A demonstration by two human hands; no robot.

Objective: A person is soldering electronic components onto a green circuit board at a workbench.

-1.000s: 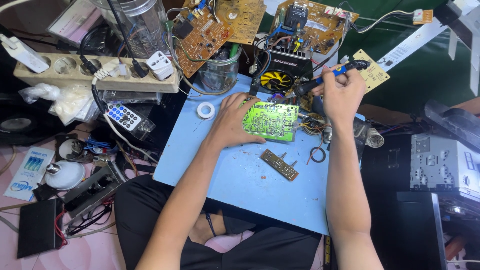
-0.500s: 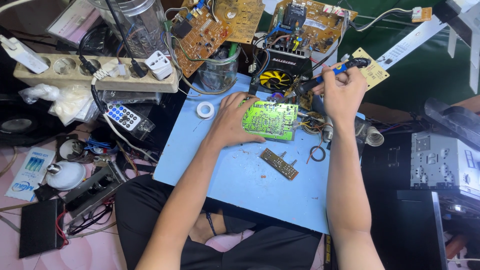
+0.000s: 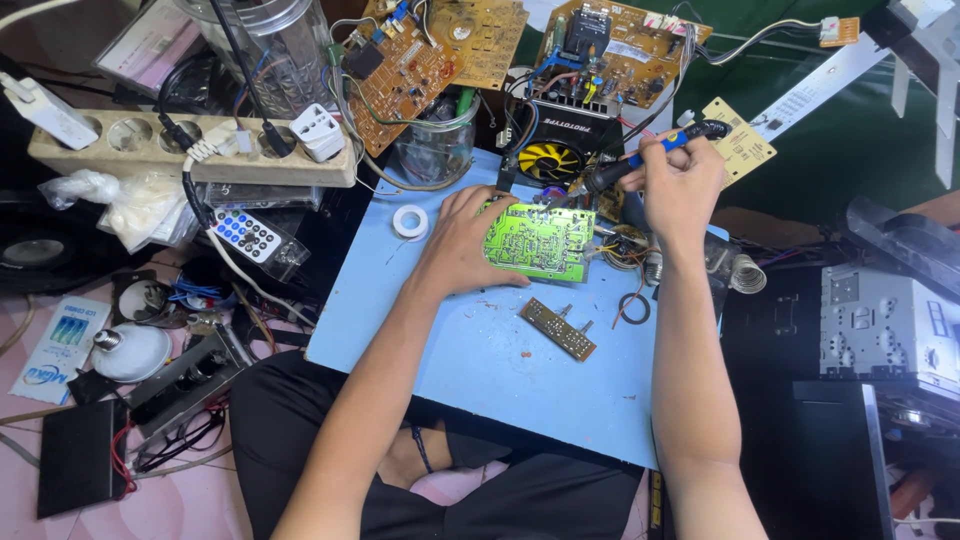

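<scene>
Head view: left hand (image 3: 468, 243) presses flat on the green circuit board (image 3: 538, 240); right hand (image 3: 682, 185) grasps the soldering iron (image 3: 640, 158) over it

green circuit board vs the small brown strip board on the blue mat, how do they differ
The green circuit board is wide and roughly rectangular; the brown strip board is narrow and much smaller. The left hand presses on the green one; the brown one lies untouched, set diagonally. Both rest on the blue mat.
</scene>
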